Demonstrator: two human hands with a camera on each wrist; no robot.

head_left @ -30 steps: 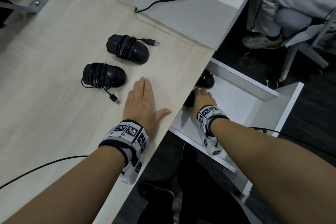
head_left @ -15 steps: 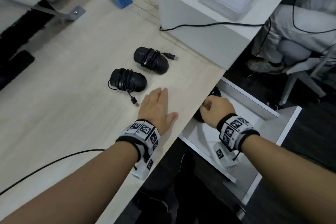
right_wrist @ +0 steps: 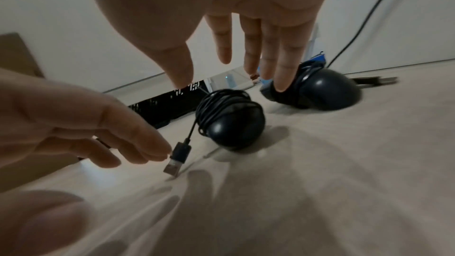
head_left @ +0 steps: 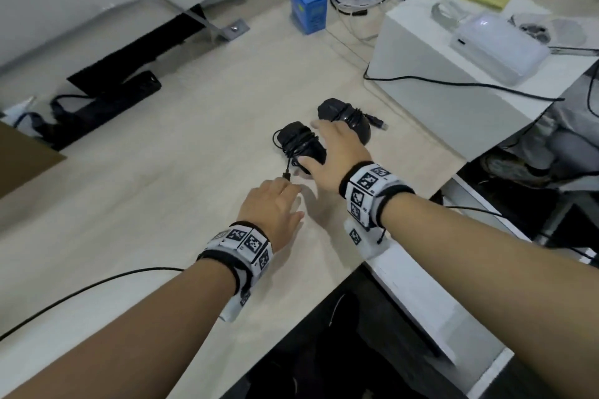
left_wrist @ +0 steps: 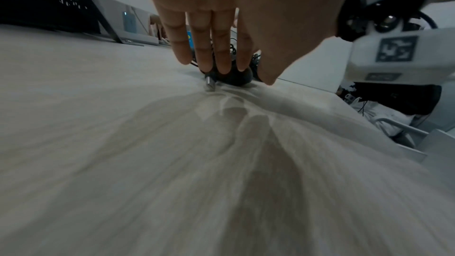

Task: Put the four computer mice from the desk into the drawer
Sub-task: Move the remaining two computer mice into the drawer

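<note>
Desk (head_left: 162, 204) bears two mice (right_wrist: 231, 120) beneath spread right fingers (right_wrist: 283, 65).

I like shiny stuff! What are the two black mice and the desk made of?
The near mouse and far mouse look like smooth black plastic: small glints sit on their round shells. Their wrapped cords look rubbery and dull. The desk shows pale wood grain with a matte finish, probably a laminate rather than solid wood.
</note>
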